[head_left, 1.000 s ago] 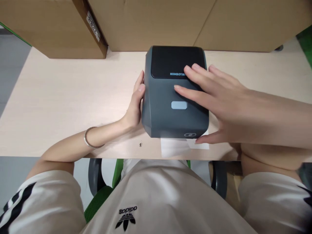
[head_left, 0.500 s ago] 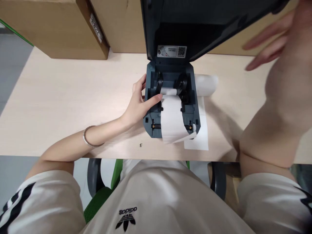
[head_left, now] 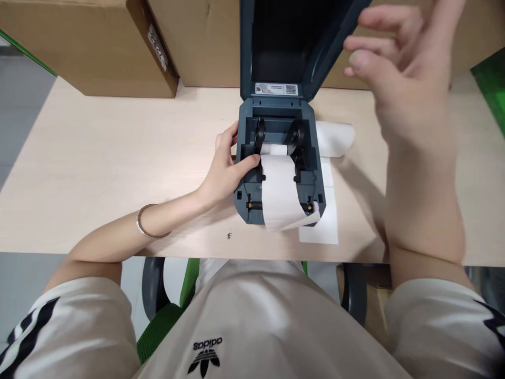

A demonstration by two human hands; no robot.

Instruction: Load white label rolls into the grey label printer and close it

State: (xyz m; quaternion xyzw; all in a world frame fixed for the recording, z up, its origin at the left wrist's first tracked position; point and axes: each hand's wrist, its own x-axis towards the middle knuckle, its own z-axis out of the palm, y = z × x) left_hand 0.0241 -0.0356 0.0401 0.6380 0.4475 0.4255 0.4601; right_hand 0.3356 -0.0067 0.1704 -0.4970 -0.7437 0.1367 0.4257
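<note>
On the table stands a dark grey label printer with its lid raised. White paper runs from a small roll between two black holders over the front edge, where its end curls to the right. My left hand is closed around the printer's left wall, thumb over the rim and fingers outside. My right hand is up in the air just right of the lid. Its fingers are bent and apart, with nothing in them. I see a gap between that hand and the lid.
Right of the printer lie a roll of white paper and a flat white sheet. Cardboard boxes line the back of the table. A tiny dark scrap lies near the front edge.
The lid has swung farther back, away from me. My right hand has moved left, closer to the lid's right side. My left hand keeps its hold on the printer.
</note>
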